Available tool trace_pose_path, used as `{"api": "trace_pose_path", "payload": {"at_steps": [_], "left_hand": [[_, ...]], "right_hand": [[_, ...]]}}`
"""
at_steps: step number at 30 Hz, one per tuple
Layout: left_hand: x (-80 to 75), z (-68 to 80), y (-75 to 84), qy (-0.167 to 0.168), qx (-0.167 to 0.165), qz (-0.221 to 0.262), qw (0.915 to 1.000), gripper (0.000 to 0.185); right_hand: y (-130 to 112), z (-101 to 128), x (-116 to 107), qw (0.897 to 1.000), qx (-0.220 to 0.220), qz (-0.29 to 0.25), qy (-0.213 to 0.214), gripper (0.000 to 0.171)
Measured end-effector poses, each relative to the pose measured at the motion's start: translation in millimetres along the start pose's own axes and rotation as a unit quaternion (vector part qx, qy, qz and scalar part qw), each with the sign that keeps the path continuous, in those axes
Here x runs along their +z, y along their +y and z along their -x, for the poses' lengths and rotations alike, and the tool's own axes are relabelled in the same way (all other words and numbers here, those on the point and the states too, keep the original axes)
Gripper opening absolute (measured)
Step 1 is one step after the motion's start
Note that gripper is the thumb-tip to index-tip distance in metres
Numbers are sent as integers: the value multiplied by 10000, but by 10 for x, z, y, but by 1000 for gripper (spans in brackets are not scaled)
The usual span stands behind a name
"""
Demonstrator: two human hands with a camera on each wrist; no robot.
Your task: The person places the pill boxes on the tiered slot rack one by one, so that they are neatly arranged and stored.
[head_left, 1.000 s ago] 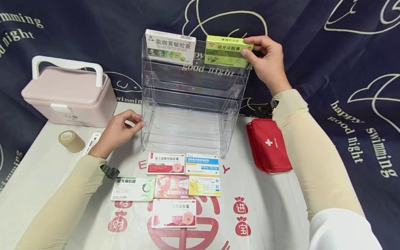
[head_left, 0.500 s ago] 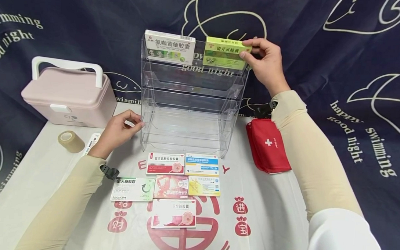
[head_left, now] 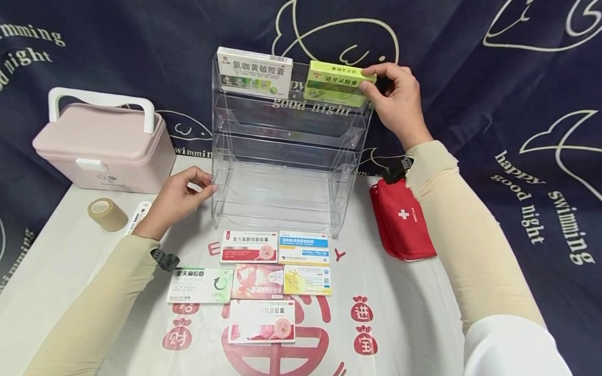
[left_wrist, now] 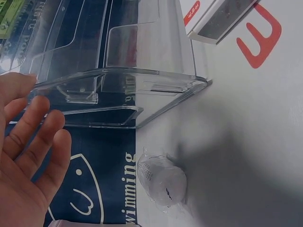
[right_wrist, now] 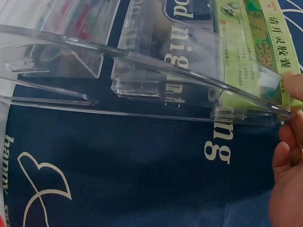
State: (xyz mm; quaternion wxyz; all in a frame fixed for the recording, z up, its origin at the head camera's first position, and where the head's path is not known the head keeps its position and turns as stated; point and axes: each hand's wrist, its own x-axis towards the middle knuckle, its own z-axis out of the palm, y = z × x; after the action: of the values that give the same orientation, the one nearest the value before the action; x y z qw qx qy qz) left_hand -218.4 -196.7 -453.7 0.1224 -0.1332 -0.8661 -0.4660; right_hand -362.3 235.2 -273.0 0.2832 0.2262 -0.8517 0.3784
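Note:
My right hand [head_left: 401, 103] pinches the right end of a yellow-green medicine box [head_left: 336, 84], thumb on its front and fingers at its top. The box stands in the top tier of a clear plastic display rack [head_left: 281, 182], at the right. In the right wrist view, the box [right_wrist: 253, 56] sits behind the rack's clear lip, with my fingertips at its corner. My left hand [head_left: 183, 198] holds the rack's left side edge between thumb and forefinger; in the left wrist view its other fingers [left_wrist: 52, 127] hang loose. A white medicine box [head_left: 254, 73] stands at the top tier's left.
Several medicine boxes [head_left: 249, 247] lie flat before the rack. Left stand a pink lidded case [head_left: 103, 142], a tan bandage roll [head_left: 107, 214] and a white thermometer [head_left: 139, 215]. A plastic-wrapped white roll [left_wrist: 163, 182] lies beside the rack. A red first-aid pouch [head_left: 401, 219] lies right.
My right hand has shifted the yellow-green box slightly left and down in the top tier, keeping its pinch. The left hand stays put at the rack's side.

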Motion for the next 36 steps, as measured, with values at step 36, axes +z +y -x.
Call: {"api": "trace_pose_path", "payload": {"at_steps": [36], "left_hand": [[0, 14, 6, 6, 22, -54, 10000, 15]], "right_hand": [[-573, 469, -51, 9932, -257, -862, 736, 13]]}}
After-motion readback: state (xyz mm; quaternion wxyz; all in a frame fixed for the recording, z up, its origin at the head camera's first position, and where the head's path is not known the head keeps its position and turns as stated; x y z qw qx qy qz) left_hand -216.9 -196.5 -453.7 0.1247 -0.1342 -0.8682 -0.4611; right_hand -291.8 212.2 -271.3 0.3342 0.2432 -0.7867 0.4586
